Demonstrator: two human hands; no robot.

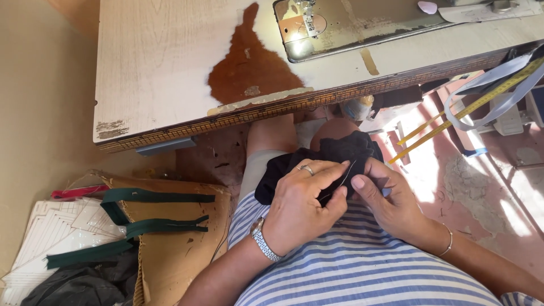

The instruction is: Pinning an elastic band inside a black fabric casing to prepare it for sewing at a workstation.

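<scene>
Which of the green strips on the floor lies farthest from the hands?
The lowest green strip, lying across the white sheets at far left. The other two, the top green strip and the middle green strip, rest on the brown cardboard, closer in.

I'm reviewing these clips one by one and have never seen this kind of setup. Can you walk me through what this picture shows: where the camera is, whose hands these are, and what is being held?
There is one picture, taken by a camera worn on the person's head and looking down into their lap. No robot is involved: both hands belong to the wearer, who sits at a worn wooden sewing table.

The left hand, with a ring and a wristwatch, and the right hand, with a thin bangle, meet on a bundle of black fabric in the lap. A thin thread or needle runs between the fingertips; it is too fine to tell which.

On the table, the metal bed of a sewing machine is set in. A yellow measuring tape hangs at the right. On the floor to the left lie cardboard and dark green zippers.
</scene>
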